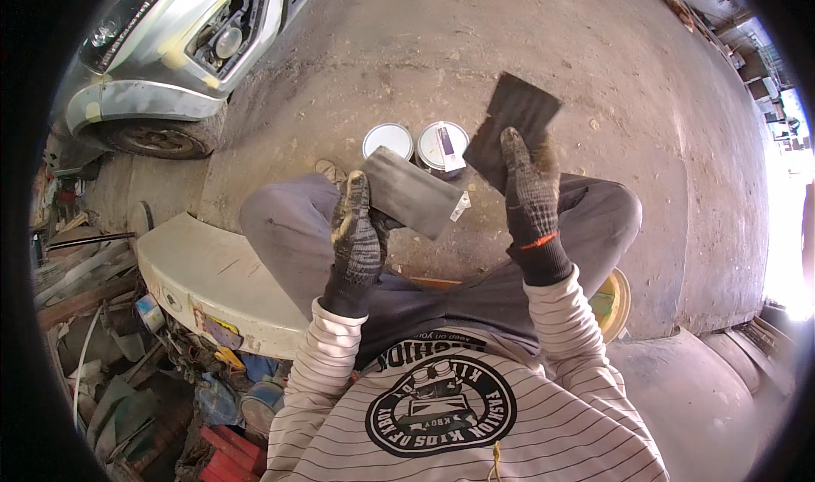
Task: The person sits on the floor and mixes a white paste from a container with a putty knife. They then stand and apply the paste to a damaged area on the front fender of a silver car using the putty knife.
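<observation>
My left hand (358, 232), in a dark knitted work glove, grips a dark grey, dusty rectangular sheet (407, 193) by its left end; a small pale piece shows beside its right end. My right hand (531, 193), gloved alike with an orange band at the cuff, is closed on a darker black sheet (514, 109), raised higher and tilted, apart from the first. Behind both sheets, on the concrete floor, stand two cans with pale lids: the left can (386, 137) and the right can (433, 138), which has a white-and-purple strip (450, 149) lying on it.
A silver vehicle front (153, 75) stands at upper left. A cream bumper-like panel (212, 266) lies left of my legs, above piled scrap (127, 380). A yellow bucket (620, 304) is by my right knee; a grey panel (679, 397) lies at lower right.
</observation>
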`<state>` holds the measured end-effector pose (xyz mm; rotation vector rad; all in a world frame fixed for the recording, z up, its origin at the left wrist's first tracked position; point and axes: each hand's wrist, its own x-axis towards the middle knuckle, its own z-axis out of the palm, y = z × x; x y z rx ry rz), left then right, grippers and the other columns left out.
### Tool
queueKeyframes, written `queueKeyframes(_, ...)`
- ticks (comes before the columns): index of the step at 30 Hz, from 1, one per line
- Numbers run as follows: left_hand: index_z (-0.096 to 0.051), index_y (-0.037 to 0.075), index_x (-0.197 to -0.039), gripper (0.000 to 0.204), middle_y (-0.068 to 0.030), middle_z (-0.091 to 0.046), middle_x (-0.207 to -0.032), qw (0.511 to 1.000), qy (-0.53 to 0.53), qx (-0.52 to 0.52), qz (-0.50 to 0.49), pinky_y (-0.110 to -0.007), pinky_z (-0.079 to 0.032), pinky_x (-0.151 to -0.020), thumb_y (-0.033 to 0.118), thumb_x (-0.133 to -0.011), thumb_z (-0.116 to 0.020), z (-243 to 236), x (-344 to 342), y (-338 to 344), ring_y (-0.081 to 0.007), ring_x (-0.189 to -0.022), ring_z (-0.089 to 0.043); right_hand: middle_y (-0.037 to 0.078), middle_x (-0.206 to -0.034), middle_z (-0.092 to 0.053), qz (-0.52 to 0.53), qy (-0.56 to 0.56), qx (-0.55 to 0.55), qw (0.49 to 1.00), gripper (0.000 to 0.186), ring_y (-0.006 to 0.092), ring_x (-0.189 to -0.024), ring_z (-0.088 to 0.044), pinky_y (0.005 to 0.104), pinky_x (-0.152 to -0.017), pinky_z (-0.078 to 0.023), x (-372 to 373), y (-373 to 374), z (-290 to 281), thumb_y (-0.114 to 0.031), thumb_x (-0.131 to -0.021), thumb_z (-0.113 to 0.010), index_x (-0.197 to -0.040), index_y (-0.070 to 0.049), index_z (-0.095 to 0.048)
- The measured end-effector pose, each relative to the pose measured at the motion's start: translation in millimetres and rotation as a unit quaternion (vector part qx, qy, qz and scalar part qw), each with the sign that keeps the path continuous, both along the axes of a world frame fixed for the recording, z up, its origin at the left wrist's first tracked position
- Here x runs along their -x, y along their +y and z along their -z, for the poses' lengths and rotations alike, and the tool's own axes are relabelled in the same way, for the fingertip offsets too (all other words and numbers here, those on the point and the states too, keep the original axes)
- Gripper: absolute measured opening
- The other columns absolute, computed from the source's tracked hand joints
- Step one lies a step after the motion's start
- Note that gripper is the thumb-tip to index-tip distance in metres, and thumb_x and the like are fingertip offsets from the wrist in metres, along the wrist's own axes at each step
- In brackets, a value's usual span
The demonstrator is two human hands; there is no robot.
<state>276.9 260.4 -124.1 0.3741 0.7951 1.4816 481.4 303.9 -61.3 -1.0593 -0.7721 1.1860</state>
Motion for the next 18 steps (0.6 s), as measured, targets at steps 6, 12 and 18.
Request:
queueKeyframes(6,-0.058,-0.001,-0.122,0.023,-0.0095,-0.061,-0.115,0.816,0.548,-0.157,-0.094,-0.031,-0.047,-0.095,0.007,-0.101,-0.05,3,-14,1,-0.0187,-0.107,-0.059,0.01,-0.116,-0.067,-0.11,-0.115,-0.056,0.986,0.029,0.0165,-0.103,-0.065,0.0304,-0.088,-0.054,16,-20,20,-0.007,-0.102,-0.052,-0.13,-0.001,-0.057)
queueKeyframes(12,-0.059,-0.002,-0.116,0.019,-0.0102,-0.06,-0.112,0.8,0.576,-0.137,-0.097,-0.03,-0.045,-0.091,0.002,-0.1,-0.049,-10,-7,20,-0.0179,-0.103,-0.057,0.013,-0.113,-0.069,-0.193,-0.201,-0.075,0.958,0.033,0.0166,-0.1,-0.064,0.0311,-0.084,-0.052,18,-50,35,-0.011,-0.101,-0.056,-0.132,-0.002,-0.056)
queueKeyframes(18,-0.058,0.001,-0.12,0.024,-0.0097,-0.063,-0.109,0.82,0.545,-0.165,-0.059,-0.028,-0.047,-0.09,0.004,-0.098,-0.05,0,-16,10,-0.0167,-0.101,-0.06,0.016,-0.092,-0.068,-0.097,-0.333,-0.094,0.933,0.023,0.0232,-0.077,-0.063,0.0343,-0.066,-0.049,3,-44,49,-0.015,-0.099,-0.059,-0.116,0.001,-0.06)
